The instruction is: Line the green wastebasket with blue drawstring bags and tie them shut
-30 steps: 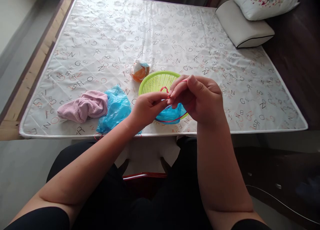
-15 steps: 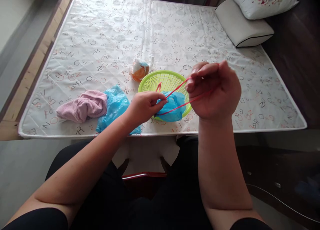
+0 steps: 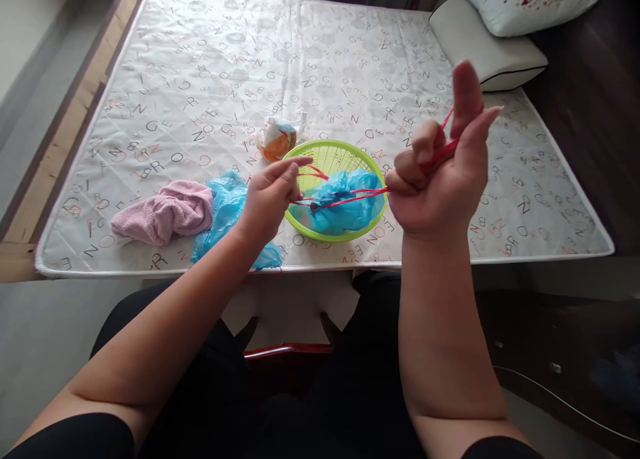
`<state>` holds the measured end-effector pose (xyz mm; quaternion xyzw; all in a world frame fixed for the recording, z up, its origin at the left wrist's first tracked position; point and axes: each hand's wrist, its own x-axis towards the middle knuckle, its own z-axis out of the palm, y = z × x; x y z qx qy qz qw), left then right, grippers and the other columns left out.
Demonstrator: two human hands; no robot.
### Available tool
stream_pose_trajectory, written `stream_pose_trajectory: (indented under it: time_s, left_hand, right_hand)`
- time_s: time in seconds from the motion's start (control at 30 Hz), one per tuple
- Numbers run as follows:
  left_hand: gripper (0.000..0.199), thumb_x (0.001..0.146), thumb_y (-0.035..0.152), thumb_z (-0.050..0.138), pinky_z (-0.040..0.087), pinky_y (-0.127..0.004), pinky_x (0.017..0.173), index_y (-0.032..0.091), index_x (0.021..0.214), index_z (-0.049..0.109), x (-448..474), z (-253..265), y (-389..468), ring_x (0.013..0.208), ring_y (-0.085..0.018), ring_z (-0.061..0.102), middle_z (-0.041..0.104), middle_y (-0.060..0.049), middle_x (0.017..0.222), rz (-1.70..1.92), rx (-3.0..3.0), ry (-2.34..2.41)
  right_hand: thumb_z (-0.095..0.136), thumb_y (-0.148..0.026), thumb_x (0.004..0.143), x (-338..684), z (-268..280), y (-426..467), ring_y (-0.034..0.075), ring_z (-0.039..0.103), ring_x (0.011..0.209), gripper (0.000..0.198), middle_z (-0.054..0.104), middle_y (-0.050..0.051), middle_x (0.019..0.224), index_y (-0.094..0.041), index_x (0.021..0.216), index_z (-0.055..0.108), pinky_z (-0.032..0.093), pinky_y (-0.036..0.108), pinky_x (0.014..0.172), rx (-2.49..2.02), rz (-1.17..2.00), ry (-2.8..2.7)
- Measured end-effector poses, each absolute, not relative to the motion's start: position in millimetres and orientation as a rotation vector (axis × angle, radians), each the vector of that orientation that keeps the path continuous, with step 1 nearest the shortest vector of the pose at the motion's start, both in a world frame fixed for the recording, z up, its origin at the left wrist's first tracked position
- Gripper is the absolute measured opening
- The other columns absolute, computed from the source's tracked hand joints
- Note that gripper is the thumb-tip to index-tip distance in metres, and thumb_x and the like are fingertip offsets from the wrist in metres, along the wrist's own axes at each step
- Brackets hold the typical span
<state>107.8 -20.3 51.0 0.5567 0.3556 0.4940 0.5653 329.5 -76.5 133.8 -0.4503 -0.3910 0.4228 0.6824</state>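
A red drawstring (image 3: 367, 192) stretches between my two hands, over a crumpled blue plastic bag (image 3: 350, 212). The bag lies in a shallow green plastic basket (image 3: 383, 212). My left hand (image 3: 275, 194) pinches the string at the basket's left side, its index finger pointing right. To the right of the basket, my right hand (image 3: 440, 159) is raised with the palm towards me. Its lower fingers are curled around the string, which also loops about the upright index finger; the thumb sticks out.
A second blue plastic bag (image 3: 227, 206) and a pink cloth (image 3: 165, 212) lie left of the basket. Behind it sits a clear bag with something orange (image 3: 280, 142). A cushion (image 3: 525, 6) rests on a white pillow (image 3: 485, 42) at the back right of the lettered mattress (image 3: 200, 66).
My left hand has moved left, and my right index finger has straightened upward with string around it. The blue bag in the basket has shifted slightly right.
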Motion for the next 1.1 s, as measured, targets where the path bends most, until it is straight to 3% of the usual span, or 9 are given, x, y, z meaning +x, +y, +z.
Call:
stream_pose_trajectory:
  time_s: [0.13, 0.23, 0.37, 0.53, 0.73, 0.97, 1.1]
  left_hand:
    - [0.035, 0.103, 0.059, 0.071, 0.052, -0.031, 0.062, 0.028, 0.115, 0.080, 99.9, 56.6, -6.3, 0.053, -0.012, 0.029, 0.030, 0.007, 0.060, 1.320, 1.115, 0.797]
    - [0.039, 0.104, 0.065, 0.067, 0.040, -0.030, 0.048, 0.029, 0.115, 0.079, 92.7, 65.0, -4.7, 0.051, -0.012, 0.026, 0.033, 0.005, 0.060, 1.265, 1.192, 0.849]
    - [0.048, 0.104, 0.072, 0.063, 0.027, -0.030, 0.041, 0.028, 0.112, 0.080, 95.8, 72.2, -18.0, 0.046, -0.011, 0.027, 0.034, 0.005, 0.059, 1.108, 1.368, 0.823]
    - [0.053, 0.100, 0.078, 0.064, 0.028, -0.029, 0.042, 0.026, 0.105, 0.076, 107.1, 71.4, -31.4, 0.046, -0.011, 0.035, 0.037, 0.005, 0.059, 0.978, 1.425, 0.750]
    - [0.046, 0.095, 0.069, 0.076, 0.031, -0.026, 0.044, 0.024, 0.098, 0.072, 104.2, 77.1, -32.3, 0.049, -0.010, 0.037, 0.040, 0.005, 0.061, 0.756, 1.330, 0.584]
    - [0.040, 0.095, 0.057, 0.079, 0.036, -0.024, 0.050, 0.017, 0.093, 0.083, 103.4, 90.3, -34.4, 0.056, -0.011, 0.049, 0.059, 0.000, 0.066, 0.401, 1.539, 0.566]
    - [0.035, 0.097, 0.049, 0.076, 0.034, -0.024, 0.050, 0.016, 0.097, 0.087, 106.6, 80.6, -33.2, 0.055, -0.011, 0.046, 0.057, 0.000, 0.062, 0.576, 1.526, 0.758]
  right_hand:
    - [0.060, -0.076, 0.101, 325.2, 121.8, -72.1, 0.012, 0.020, 0.049, 0.050, 0.048, -0.005, 0.067, -0.043, 0.138, 0.069, 0.020, 0.031, 0.046, -1.100, 1.062, -0.950]
    - [0.069, -0.067, 0.100, 314.4, 115.8, -71.4, 0.010, 0.021, 0.047, 0.042, 0.044, -0.007, 0.063, -0.033, 0.125, 0.074, 0.015, 0.029, 0.043, -1.087, 1.236, -1.042]
    - [0.076, -0.072, 0.095, 297.5, 111.2, -72.2, 0.008, 0.032, 0.048, 0.046, 0.049, -0.006, 0.063, -0.026, 0.100, 0.073, 0.023, 0.026, 0.042, -1.151, 1.299, -1.124]
    - [0.082, -0.079, 0.084, 287.3, 103.3, -70.7, 0.007, 0.036, 0.046, 0.060, 0.043, -0.007, 0.055, -0.023, 0.077, 0.063, 0.028, 0.026, 0.041, -1.172, 1.426, -1.155]
    - [0.082, -0.073, 0.088, 291.3, 95.8, -60.6, 0.006, 0.024, 0.044, 0.049, 0.042, -0.010, 0.059, -0.027, 0.104, 0.075, 0.019, 0.026, 0.040, -1.077, 1.347, -0.946]
    - [0.081, -0.073, 0.089, 309.2, 76.5, -49.5, 0.007, 0.019, 0.042, 0.048, 0.035, -0.012, 0.056, -0.028, 0.096, 0.068, 0.016, 0.027, 0.039, -1.052, 1.229, -0.819]
    - [0.077, -0.071, 0.093, 303.5, 81.5, -52.1, 0.008, 0.021, 0.042, 0.045, 0.031, -0.012, 0.056, -0.028, 0.102, 0.065, 0.018, 0.027, 0.040, -1.107, 1.180, -0.802]
